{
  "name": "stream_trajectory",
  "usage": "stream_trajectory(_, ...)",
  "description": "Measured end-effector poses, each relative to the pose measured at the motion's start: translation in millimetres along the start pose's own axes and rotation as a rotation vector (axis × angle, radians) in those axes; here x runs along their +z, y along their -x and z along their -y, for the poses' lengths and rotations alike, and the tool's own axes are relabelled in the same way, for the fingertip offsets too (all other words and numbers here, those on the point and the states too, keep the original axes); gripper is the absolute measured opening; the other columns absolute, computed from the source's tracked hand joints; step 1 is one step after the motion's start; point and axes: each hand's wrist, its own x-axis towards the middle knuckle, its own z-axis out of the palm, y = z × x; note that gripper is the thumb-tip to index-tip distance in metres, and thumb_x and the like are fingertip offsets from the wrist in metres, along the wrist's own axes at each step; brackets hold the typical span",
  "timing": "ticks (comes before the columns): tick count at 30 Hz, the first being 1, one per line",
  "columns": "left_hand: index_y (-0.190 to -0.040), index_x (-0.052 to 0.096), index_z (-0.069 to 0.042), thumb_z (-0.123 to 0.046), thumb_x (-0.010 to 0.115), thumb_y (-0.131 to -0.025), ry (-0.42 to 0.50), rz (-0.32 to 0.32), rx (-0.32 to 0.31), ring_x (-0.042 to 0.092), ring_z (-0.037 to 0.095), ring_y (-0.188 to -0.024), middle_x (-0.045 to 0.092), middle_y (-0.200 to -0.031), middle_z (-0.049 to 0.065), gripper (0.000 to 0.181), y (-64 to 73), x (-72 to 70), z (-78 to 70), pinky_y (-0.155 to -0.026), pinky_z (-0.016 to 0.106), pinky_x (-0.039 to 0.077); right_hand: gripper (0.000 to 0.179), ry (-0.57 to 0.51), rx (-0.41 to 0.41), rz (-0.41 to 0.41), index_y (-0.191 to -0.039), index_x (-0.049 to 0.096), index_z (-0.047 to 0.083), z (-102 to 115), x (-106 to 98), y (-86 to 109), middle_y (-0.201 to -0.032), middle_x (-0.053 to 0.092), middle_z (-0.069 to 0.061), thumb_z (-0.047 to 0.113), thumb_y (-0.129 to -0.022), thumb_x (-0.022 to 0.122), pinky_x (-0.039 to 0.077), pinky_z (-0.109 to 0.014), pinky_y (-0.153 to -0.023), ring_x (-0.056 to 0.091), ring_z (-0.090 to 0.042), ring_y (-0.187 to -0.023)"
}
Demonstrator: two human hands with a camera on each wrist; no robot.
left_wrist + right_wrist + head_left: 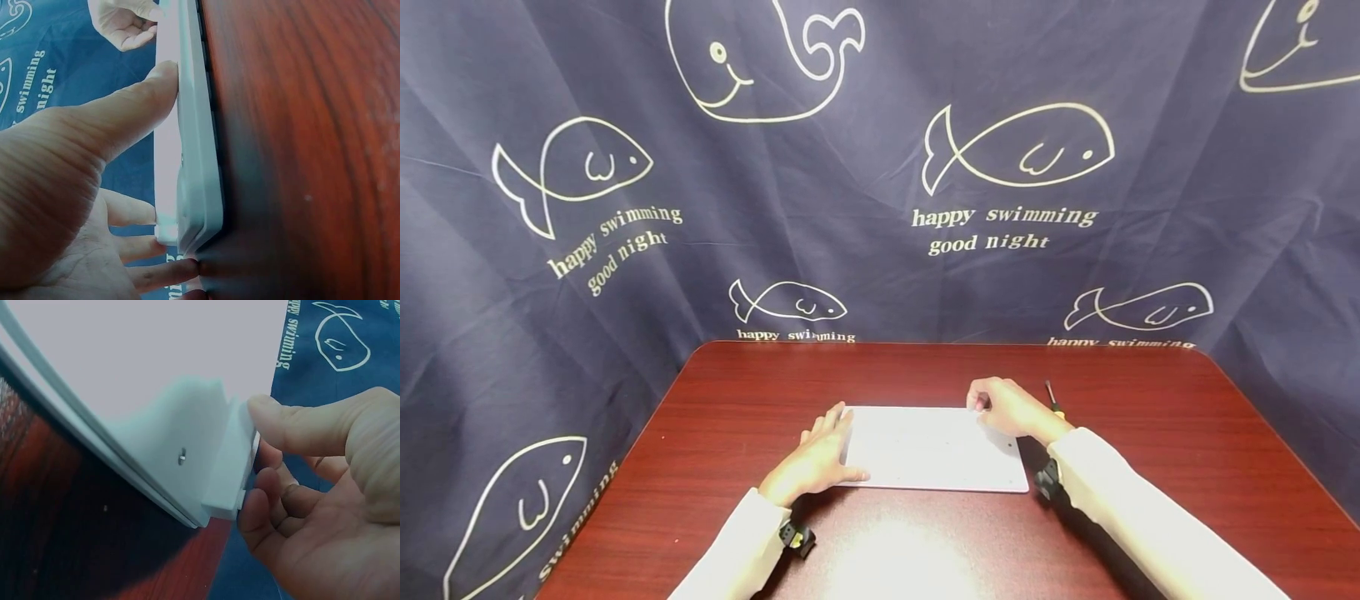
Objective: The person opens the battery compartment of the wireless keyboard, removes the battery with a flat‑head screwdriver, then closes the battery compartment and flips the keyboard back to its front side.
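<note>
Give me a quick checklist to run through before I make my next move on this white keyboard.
1. Keyboard face down on the table: ok, plain white underside up.
2. Left hand in contact: ok, thumb at the near edge, fingers at the left end.
3. Right hand in position: ok, it pinches the far edge near the right corner.
4. Right end sitting flat: cannot tell, dark shadow hides what is under it.
5. Small hole near that corner: cannot tell whether a screw is seated in it.
6. Screwdriver nearby: ok, lying just beyond the right forearm, partly hidden.
</note>
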Motion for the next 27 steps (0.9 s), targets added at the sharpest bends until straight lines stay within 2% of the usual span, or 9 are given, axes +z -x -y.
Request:
stream_trajectory(4, -0.144, 0.032, 0.004, -0.04, 0.08, -0.072, -0.006, -0.002, 0.0, 0.029, 0.048, -0.129, 0.022, -0.149, 0.024, 0.097, -0.3, -0.1, -0.7, -0.094, 0.067, 0.026, 0.022, -0.003, 0.018, -0.016, -0.075, 0.063, 0.011, 1, 1, -0.6, -0.067, 0.054, 0.004, -0.011, -0.071, 0.06, 0.041, -0.03, -0.061, 0.049, -0.012, -0.064)
stream_trajectory(11, -0.143, 0.033, 0.004, -0.04, 0.08, -0.072, -0.004, -0.008, 0.0, 0.03, 0.047, -0.129, 0.022, -0.149, 0.025, 0.096, -0.8, 0.2, -0.4, -0.093, 0.067, 0.027, 0.025, -0.015, -0.014, 0.002, -0.077, 0.066, 0.011, 2, -3, 2.6, -0.069, 0.054, 0.003, -0.013, -0.073, 0.061, 0.041, -0.033, -0.064, 0.05, -0.014, -0.068)
stream_trajectory(19, -0.143, 0.033, 0.003, -0.04, 0.08, -0.072, -0.007, -0.013, 0.009, 0.03, 0.045, -0.129, 0.023, -0.148, 0.024, 0.096, 0.0, 0.2, 1.2, -0.092, 0.067, 0.027, 0.024, -0.043, -0.006, -0.056, -0.083, 0.067, 0.012, -5, -6, -6.3, -0.076, 0.059, -0.002, -0.011, -0.076, 0.063, 0.042, -0.035, -0.065, 0.053, -0.016, -0.071)
stream_trajectory(27, -0.144, 0.032, 0.004, -0.039, 0.08, -0.073, -0.001, -0.003, 0.01, 0.029, 0.047, -0.129, 0.022, -0.149, 0.025, 0.096, 0.1, 1.8, 1.5, -0.093, 0.067, 0.026, 0.02, -0.052, 0.069, 0.018, -0.086, 0.07, 0.007, -24, -5, -24.7, -0.075, 0.064, -0.001, -0.01, -0.078, 0.063, 0.045, -0.035, -0.067, 0.055, -0.015, -0.07)
